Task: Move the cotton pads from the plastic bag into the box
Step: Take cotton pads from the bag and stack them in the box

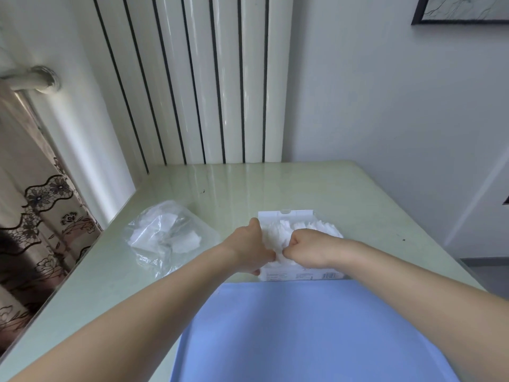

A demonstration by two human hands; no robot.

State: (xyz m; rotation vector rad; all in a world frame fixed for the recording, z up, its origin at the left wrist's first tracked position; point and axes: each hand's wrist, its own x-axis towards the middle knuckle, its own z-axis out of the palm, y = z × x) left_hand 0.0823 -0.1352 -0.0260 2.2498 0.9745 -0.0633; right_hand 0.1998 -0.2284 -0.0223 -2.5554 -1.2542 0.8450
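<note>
Both hands meet over the white box [300, 274] on the pale green table [358, 205]. Left hand [252, 248] and right hand [304, 245], fingers curled, pinch cotton pads [311, 226] inside it. Further left lies the plastic bag [168, 235], more pads within.

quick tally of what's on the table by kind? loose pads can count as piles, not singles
Plastic bag: 1, still holding some cotton pads
Box: 1, open, with cotton pads inside
Cotton pad piles: 2, one in the bag, one in the box
Hands: 2, left hand and right hand, both at the box
Total: 6
</note>
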